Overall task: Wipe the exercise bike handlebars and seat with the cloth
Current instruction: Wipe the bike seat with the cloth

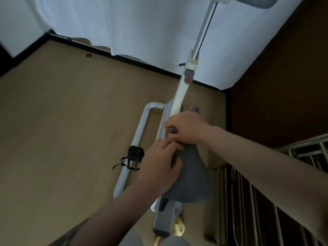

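Note:
The exercise bike's grey seat (193, 176) sits in the middle of the view, seen from above. My right hand (186, 129) is closed on a grey cloth (194, 109) bunched at the seat's narrow front end, by the white frame post (183, 89). A fold of the cloth shows between its fingers. My left hand (160, 166) grips the seat's left side just behind the front end, thumb on top. The grey handlebar pad (252, 1) is at the top edge, far from both hands.
A black pedal with a strap (134, 157) hangs left of the seat, above the white base bar (140, 132). A white curtain (124, 23) reaches the tan floor (62, 121). A metal rack (266, 201) stands close on the right by a dark wall.

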